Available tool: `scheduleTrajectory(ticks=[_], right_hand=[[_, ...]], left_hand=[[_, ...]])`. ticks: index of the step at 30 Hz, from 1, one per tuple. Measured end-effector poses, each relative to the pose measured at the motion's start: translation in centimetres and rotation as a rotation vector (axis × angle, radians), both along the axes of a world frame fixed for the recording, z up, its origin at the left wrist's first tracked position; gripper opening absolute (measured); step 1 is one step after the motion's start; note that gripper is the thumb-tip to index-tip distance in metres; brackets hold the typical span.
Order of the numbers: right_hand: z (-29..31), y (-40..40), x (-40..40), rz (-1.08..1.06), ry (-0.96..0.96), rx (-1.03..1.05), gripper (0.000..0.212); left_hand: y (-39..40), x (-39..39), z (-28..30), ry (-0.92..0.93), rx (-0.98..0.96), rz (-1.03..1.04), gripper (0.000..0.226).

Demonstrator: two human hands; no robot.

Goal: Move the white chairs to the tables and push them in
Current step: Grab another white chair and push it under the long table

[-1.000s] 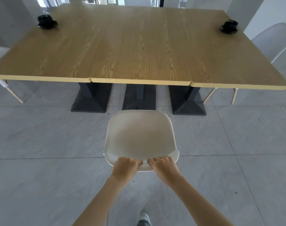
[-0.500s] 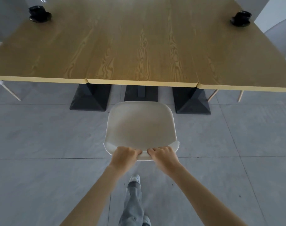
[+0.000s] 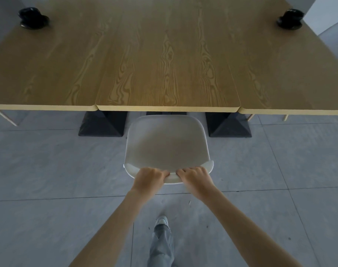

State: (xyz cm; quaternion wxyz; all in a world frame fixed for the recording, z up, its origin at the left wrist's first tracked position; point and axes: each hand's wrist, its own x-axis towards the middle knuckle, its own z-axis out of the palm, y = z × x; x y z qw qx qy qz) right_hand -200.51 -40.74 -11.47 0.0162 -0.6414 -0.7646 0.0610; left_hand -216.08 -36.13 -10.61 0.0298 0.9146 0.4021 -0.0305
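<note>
A white shell chair (image 3: 167, 143) stands in front of me, its seat facing the wooden table (image 3: 164, 60). The seat's front edge sits just short of the table's near edge, in line with the middle panel. My left hand (image 3: 150, 179) and my right hand (image 3: 195, 179) both grip the top rim of the backrest, close together, fingers curled over it. The chair's legs are hidden under the seat.
Black table bases (image 3: 102, 124) (image 3: 229, 125) flank the chair's path, with a third base behind the seat. Black cups on saucers (image 3: 34, 18) (image 3: 289, 19) sit at the table's far corners. Another white chair (image 3: 336, 43) is at the right side. My foot (image 3: 161, 221) steps on grey floor tiles.
The chair and I have moved forward toward the table; the seat front has gone from well short of the bases to nearly under the table edge. Both hands kept their grip.
</note>
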Motion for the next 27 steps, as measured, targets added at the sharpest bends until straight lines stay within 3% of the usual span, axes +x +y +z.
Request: scheduleTrajectory(ticks=[19, 23, 27], right_hand=[[0.9, 6.8, -0.7, -0.012, -0.032, -0.082, 0.038], [1.1, 7.0, -0.8, 0.000, -0.058, -0.058, 0.036], [1.7, 6.6, -0.7, 0.036, -0.009, -0.107, 0.023]], left_hand=[[7.0, -0.5, 0.9, 0.027, -0.031, -0.002, 0.035], [6.9, -0.5, 0.7, 0.035, -0.021, 0.015, 0.028], [6.4, -0.7, 0.0, -0.072, -0.078, 0.054, 0.014]])
